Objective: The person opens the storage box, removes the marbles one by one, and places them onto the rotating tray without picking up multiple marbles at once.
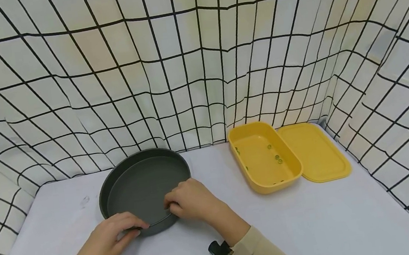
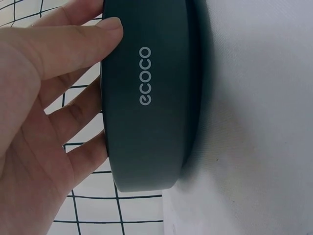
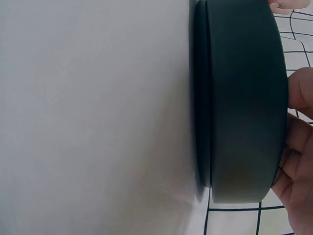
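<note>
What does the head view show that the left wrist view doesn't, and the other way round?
Only the head view: the yellow container with small green bits in it, the flat yellow lid-like piece next to it, the right hand at the pan's rim, the beige sleeve and the inner floor of the dark pan.

Only the left wrist view: the white "ecoco" lettering on the pan's outer wall.

Both: the left hand gripping the pan's rim, the white tabletop and the black-lined grid backdrop.
</note>
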Motion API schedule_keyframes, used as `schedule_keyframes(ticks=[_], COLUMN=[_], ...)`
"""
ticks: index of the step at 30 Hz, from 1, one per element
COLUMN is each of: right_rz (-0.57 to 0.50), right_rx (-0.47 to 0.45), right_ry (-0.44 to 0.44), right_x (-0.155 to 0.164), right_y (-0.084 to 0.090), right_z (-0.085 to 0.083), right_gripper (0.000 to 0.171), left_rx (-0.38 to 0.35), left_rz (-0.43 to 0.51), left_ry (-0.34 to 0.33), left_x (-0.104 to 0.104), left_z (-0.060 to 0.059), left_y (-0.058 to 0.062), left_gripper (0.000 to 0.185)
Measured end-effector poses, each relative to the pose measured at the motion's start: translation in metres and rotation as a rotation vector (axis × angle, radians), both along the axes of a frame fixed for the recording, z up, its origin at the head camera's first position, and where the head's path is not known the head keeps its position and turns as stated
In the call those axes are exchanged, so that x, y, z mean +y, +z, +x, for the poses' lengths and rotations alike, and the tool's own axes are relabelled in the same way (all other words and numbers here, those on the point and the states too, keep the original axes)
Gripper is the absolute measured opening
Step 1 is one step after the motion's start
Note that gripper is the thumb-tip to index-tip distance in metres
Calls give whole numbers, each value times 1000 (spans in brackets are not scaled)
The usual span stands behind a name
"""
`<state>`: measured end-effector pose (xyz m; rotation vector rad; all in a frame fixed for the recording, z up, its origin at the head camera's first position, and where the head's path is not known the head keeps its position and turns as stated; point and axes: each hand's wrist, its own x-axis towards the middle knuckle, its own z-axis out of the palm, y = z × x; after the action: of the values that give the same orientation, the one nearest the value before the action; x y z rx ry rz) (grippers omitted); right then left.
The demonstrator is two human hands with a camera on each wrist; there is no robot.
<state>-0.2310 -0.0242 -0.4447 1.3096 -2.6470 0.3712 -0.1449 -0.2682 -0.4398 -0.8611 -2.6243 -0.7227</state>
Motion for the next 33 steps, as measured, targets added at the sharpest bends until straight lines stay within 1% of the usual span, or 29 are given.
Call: schedule_keyframes(ticks=[5,12,16,19,22,26,28,30,33], right_rz=[37,53,3,-82,-187,-306,-327,-320,-297], right_rx=[-32,-40,-72,-98,-93,-33,8,39,51], right_ry=[1,5,8,18,27,9,-25,-73,-154], right_x=[0,0,3,10,22,47,63,81,105], right_y=[-2,0,0,5,16,32,36,37,38], right_z=[-1,-1,-1,-4,-8,-11,-11,-11,-10], right_gripper=[19,21,22,22,20,17,16,16,16], left_rx=[-9,-6,-2,10,19,21,29,26,23], left_rz=[7,17,7,4,13,9,2,-2,0], left_ry=[-13,-30,-20,-17,-31,-41,-36,-27,-15], left_x=[-1,-2,-1,-1,-2,-3,-3,-5,-8], left_z=[-1,-1,-1,-2,-2,-3,-2,-2,1], left_y=[0,0,-1,-1,1,3,4,4,3], left_gripper=[45,45,45,45,46,46,47,47,47])
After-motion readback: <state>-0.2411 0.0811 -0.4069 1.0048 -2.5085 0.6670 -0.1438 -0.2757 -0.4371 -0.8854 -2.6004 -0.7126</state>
